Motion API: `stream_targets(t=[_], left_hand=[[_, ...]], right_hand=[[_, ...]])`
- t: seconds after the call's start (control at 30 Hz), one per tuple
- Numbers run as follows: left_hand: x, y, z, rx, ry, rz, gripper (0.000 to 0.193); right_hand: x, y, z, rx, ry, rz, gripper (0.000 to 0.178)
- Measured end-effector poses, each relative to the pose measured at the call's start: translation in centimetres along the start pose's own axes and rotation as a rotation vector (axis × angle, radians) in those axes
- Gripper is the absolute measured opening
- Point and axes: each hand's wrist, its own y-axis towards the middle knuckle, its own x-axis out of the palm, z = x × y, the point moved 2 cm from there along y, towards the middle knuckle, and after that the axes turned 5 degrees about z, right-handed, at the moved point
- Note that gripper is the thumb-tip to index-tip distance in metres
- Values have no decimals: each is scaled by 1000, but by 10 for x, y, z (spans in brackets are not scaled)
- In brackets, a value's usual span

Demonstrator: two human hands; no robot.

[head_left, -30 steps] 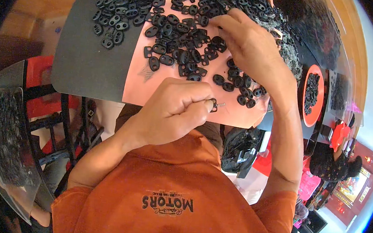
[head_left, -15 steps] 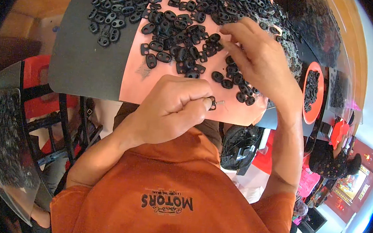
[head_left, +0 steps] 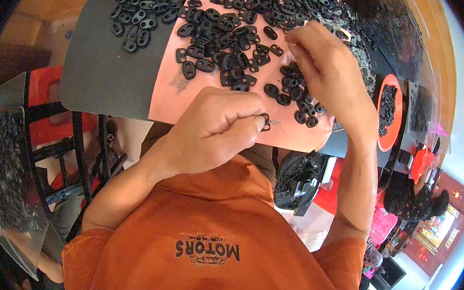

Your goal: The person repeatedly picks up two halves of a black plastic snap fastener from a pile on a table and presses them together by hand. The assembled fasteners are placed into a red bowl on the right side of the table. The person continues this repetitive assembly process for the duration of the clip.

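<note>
My left hand [head_left: 217,130] is closed in a pinch near the front edge of the pink sheet [head_left: 164,97]. From its fingertips sticks a small black cord-lock piece [head_left: 266,122], with a thin metal spring [head_left: 276,121] beside it. My right hand [head_left: 332,71] hovers over the right of the sheet, fingers bent and somewhat apart. Its fingertips are close to a loose oval cord-lock body [head_left: 270,33]; I see nothing held in them. Several more oval bodies [head_left: 283,99] lie under and beside this hand. A pile of mixed black pieces [head_left: 213,38] covers the middle.
Larger heaps of black cord-lock parts [head_left: 144,13] spread along the far side of the dark table [head_left: 100,73]. A heap of small metal springs [head_left: 364,51] lies to the far right. Beyond the table's right edge is a red tray [head_left: 396,82] of black pieces. A red chair [head_left: 47,82] stands left.
My right hand has shifted slightly right and away from me, off the middle pile. A few pieces there have moved. My left hand keeps its pinch in nearly the same place.
</note>
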Motion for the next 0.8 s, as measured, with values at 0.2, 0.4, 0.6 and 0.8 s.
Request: stream_targets(t=[0.2, 0.4, 0.6, 0.8], left_hand=[[-2, 0, 2, 9, 4, 2, 16], [-1, -1, 1, -11, -16, 0, 16], [0, -2, 0, -24, -46, 26, 17], [-4, -2, 1, -45, 27, -14, 16]], right_hand=[[4, 12, 3, -15, 64, 41, 15], [17, 13, -1, -27, 79, 62, 18], [19, 14, -6, -14, -39, -14, 14], [20, 21, -1, 1, 43, -22, 14]])
